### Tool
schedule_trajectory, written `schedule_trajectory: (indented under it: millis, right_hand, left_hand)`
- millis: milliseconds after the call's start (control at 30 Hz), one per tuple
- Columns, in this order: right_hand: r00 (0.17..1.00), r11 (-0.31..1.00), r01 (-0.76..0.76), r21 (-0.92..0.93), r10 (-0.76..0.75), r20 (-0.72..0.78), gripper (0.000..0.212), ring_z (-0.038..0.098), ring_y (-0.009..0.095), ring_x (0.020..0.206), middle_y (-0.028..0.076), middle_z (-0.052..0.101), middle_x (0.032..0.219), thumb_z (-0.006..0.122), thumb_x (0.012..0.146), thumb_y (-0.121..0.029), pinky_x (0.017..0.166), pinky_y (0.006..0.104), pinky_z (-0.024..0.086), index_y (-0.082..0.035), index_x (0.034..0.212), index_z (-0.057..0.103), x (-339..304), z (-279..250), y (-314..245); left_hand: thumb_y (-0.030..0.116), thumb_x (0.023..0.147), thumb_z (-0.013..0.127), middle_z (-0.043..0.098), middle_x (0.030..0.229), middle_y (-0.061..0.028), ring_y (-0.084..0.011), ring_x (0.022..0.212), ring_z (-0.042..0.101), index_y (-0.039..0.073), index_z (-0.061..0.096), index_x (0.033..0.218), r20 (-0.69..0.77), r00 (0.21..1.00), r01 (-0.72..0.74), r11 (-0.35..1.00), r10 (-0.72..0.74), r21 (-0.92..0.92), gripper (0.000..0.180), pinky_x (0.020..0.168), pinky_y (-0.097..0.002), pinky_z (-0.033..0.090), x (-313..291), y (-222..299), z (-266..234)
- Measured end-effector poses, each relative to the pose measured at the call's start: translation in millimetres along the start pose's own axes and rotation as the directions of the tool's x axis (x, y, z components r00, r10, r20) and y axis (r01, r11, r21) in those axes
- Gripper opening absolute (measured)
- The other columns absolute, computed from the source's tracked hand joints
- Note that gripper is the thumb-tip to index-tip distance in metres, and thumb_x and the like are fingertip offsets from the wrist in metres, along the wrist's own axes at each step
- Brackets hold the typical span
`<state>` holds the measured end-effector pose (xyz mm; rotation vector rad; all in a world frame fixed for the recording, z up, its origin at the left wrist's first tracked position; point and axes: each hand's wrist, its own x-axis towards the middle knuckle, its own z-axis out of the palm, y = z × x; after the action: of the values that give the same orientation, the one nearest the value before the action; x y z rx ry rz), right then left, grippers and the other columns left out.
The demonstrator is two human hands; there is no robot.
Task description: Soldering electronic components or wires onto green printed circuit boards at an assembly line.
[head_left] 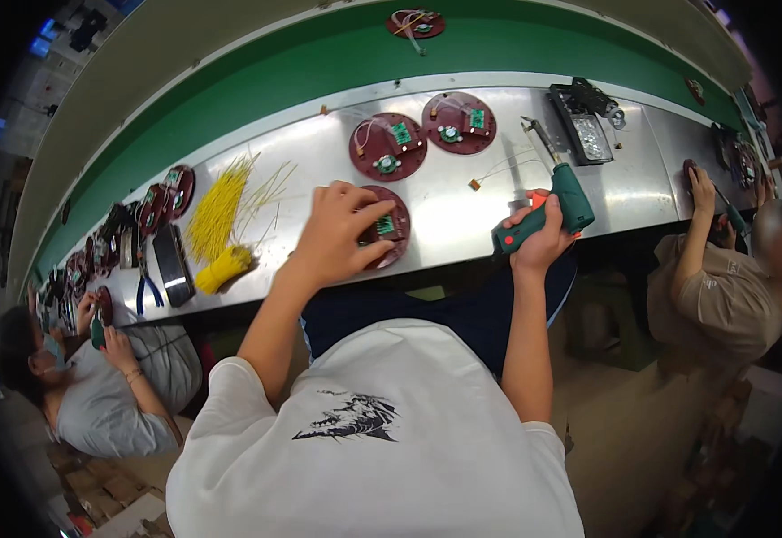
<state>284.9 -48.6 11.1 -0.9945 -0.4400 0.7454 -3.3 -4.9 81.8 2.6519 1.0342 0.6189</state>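
Observation:
My left hand (342, 229) reaches over a dark red round disc (397, 215) near the front edge of the bench. Its fingers are bent but spread apart, with thumb and forefinger on either side of the green circuit board (385, 225); whether the fingertips press on the disc cannot be made out. A green soldering gun (534, 229) is gripped in my right hand (539, 235), its metal tip pointing away and up to the left. Two more dark red discs (388, 146) (459, 123) with green boards and wires lie just beyond.
Left of me are a bundle of yellow wires (221, 215), a black tray (173, 264) and blue-handled pliers (147, 285). A black-framed holder (581, 125) stands back right; a small wired part (474, 185) lies nearer. A green belt (319, 82) runs behind. Co-workers sit at left (122, 386) and right (723, 287).

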Motion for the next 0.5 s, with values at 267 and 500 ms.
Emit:
schedule_trajectory:
  millis: [267,500]
  right_hand:
    - [0.999,0.999,0.034,0.016,-0.034,0.000,0.026,0.057,0.018,0.051,0.013,0.063,0.087,0.051,0.100,-0.023,0.046,0.0349,0.049,0.002,0.100,0.057,-6,-4,-2]
    - [0.999,0.998,0.048,0.028,-0.049,0.006,0.026,0.057,0.018,0.051,0.013,0.063,0.089,0.051,0.100,-0.023,0.046,0.0353,0.049,0.002,0.100,0.057,-6,-6,0]
  left_hand:
    - [0.029,0.083,0.072,0.068,0.106,-0.0126,-0.0330,0.103,0.057,0.009,0.072,0.105,-0.246,0.950,0.236,0.960,-0.195,0.153,0.030,0.093,-0.0455,0.041,-8,-44,-6]
    - [0.017,0.081,0.066,0.070,0.095,-0.0163,-0.0371,0.091,0.063,0.006,0.075,0.090,-0.325,0.789,0.613,0.636,-0.521,0.468,0.017,0.083,-0.0483,0.051,-62,-142,-53]
